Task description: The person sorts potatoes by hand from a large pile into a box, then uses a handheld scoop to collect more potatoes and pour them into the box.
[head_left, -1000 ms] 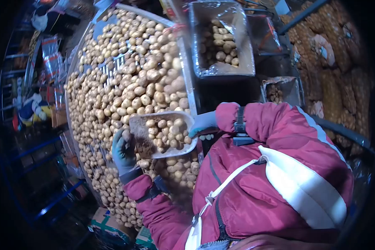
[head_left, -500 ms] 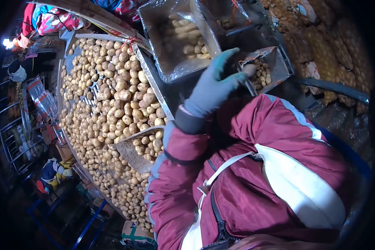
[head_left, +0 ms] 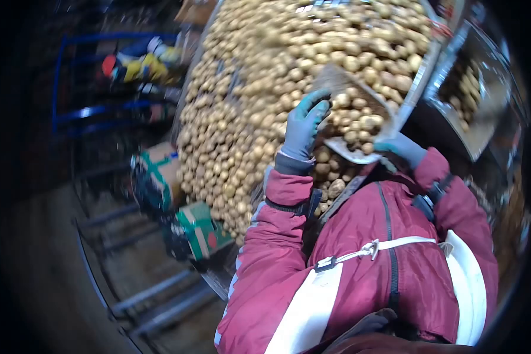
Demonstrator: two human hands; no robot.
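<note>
My left hand (head_left: 302,128), in a grey glove with green fingertips, is over the potatoes (head_left: 236,159) beside a scoop-shaped tray (head_left: 338,78). Its fingers are bent, with a gap between them, and nothing shows in them. At the tray's near right edge, my right hand (head_left: 404,150), gloved alike, has its fingers closed on the rim; the fingertips are partly hidden. Small potatoes (head_left: 360,121) fill the tray, which rests on the large heap near my jacket. Larger potatoes (head_left: 336,187) lie just below it.
Right of the heap's metal edge (head_left: 416,88) stands a plastic-lined box (head_left: 478,138) with potatoes inside. Taped cartons (head_left: 203,230) stand at the heap's lower left. Farther left are blue metal rails (head_left: 88,112) and a person in yellow and blue (head_left: 138,66).
The view has swung left. My left hand has moved from the small potato box to beside the tray over the heap. My right hand, unseen before, now shows at the tray's rim.
</note>
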